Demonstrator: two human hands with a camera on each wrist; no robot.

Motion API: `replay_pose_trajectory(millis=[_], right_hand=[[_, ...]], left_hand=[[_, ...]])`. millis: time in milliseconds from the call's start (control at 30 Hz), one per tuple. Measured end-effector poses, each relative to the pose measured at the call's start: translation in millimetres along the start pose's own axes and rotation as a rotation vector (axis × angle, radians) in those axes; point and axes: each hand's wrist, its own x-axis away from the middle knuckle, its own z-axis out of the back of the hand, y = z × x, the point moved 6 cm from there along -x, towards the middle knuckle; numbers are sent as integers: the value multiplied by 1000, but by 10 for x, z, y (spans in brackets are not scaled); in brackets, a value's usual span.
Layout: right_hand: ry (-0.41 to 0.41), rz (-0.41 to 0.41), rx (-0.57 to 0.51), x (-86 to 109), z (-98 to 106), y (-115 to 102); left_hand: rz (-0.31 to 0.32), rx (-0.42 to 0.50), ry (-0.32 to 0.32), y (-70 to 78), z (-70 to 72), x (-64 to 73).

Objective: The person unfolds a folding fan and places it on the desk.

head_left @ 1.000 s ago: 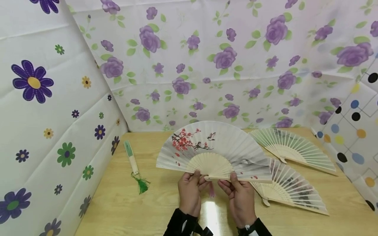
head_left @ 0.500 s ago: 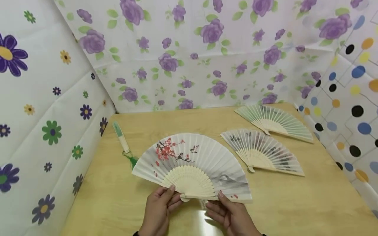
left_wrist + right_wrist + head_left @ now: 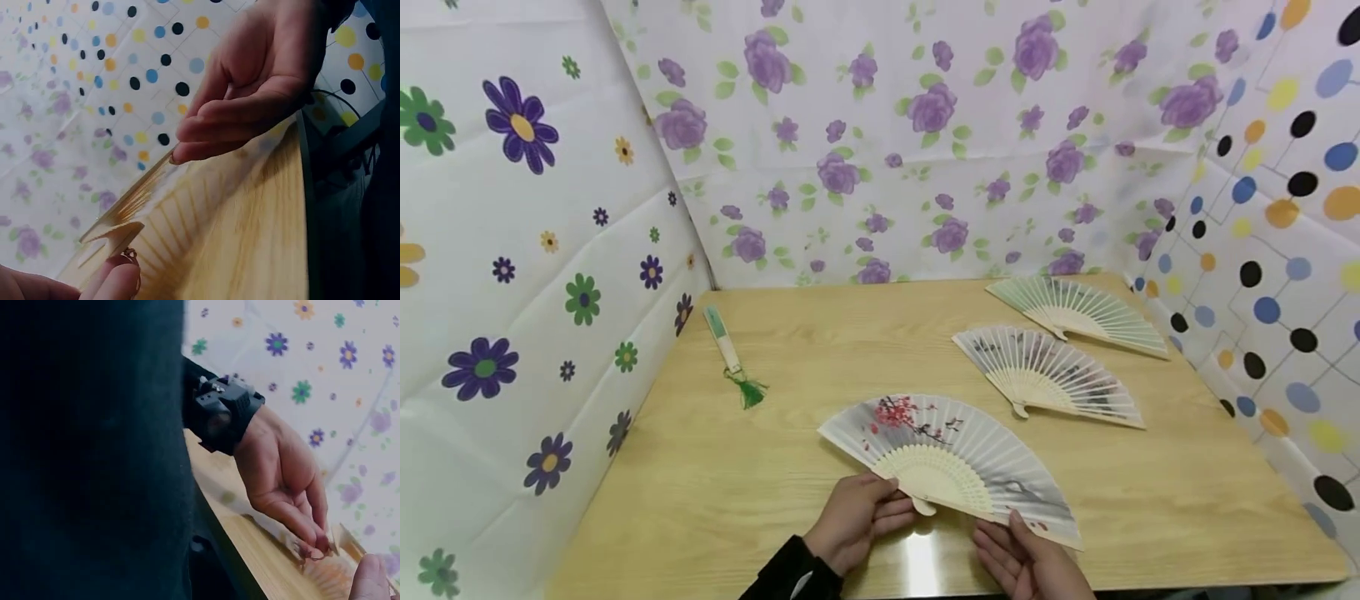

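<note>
A spread folding hand fan (image 3: 940, 450), pale grey with red blossoms, birds and cream ribs, lies low over the near part of the table. My left hand (image 3: 857, 521) pinches its left edge beside the pivot. With the thumb on top, my right hand (image 3: 1033, 562) holds the lower right edge, fingers extending below. In the left wrist view, the fan's ribs (image 3: 181, 219) are mirrored in the glossy tabletop, and a small cord loop (image 3: 130, 255) hangs at the pivot by my left fingertips.
Two more spread fans lie at the back right: one grey floral (image 3: 1045, 375), one green (image 3: 1078, 312). A folded fan (image 3: 722, 337) with a green tassel (image 3: 748, 392) lies at the left. Patterned cloth walls (image 3: 865, 225) border the wooden table (image 3: 685, 500) on three sides.
Both hands have lowered the blossom fan from upright toward the tabletop, tilting it flatter, its right end now nearer me. The camera view has shifted; the other fans stay put.
</note>
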Motion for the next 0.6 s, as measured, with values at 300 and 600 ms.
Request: replay_pose_trajectory(millis=[300, 600], right_hand=[[-59, -74, -209, -97, 226, -185], [-345, -202, -43, -374, 365, -240]], left_hand=[[87, 22, -104, -60, -211, -305], [31, -67, -85, 163, -88, -331]])
